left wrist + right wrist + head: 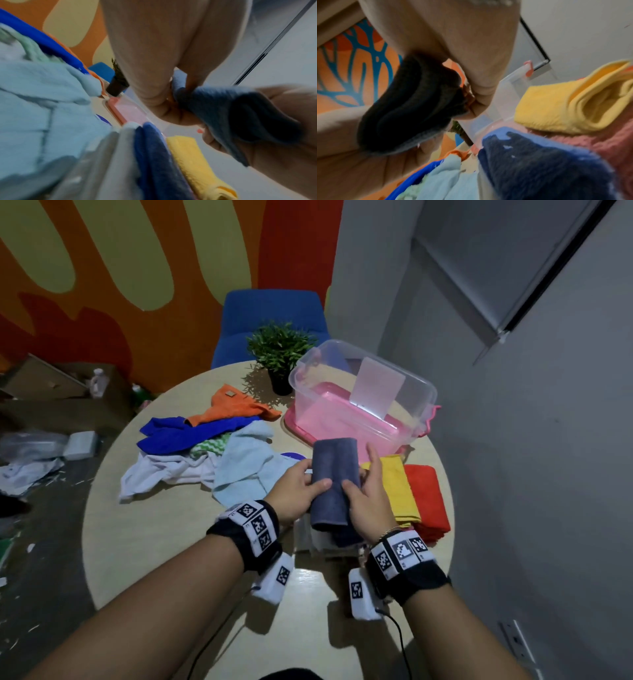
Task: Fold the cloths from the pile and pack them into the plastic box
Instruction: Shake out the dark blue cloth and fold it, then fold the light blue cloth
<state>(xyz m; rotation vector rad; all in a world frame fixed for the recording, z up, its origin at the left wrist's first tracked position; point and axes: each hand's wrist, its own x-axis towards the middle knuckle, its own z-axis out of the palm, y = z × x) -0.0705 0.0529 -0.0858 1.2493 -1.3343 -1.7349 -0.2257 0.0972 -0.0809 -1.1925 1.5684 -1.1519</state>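
Between the two hands, above the near middle of the round tabletop (144, 542), a folded grey-blue cloth (334, 481) is held clear of the surface, its long axis running away from the person toward the plastic box (363, 402). The left hand (296, 491) grips its left edge, thumb on top; the right hand (371, 501) grips the right edge, thumb on top, with the index finger raised straight. In the head view the cloth looks like a flat narrow strip. The left wrist view shows what lies underneath: the cloth (231, 115) doubled into thick layers, with the left hand's fingers (180, 117) curled beneath it. The right wrist view shows its rolled end (412, 108) as dark stacked folds pinched against the right palm.

Directly below the cloth lies a folded dark blue cloth (346, 537), mostly hidden by the hands in the head view but plain in the right wrist view (547, 162). Just right of it sit a folded yellow cloth (394, 484) and a folded red cloth (428, 498), touching side by side. To the left spreads the unfolded pile: a light blue cloth (246, 467) nearest, then a white cloth (161, 474), a royal blue cloth (191, 433) and an orange cloth (233, 409). The clear plastic box stands beyond on a pink lid (298, 426), open at the top. A potted plant (279, 350) stands left of the box, with a blue chair (270, 313) behind it.
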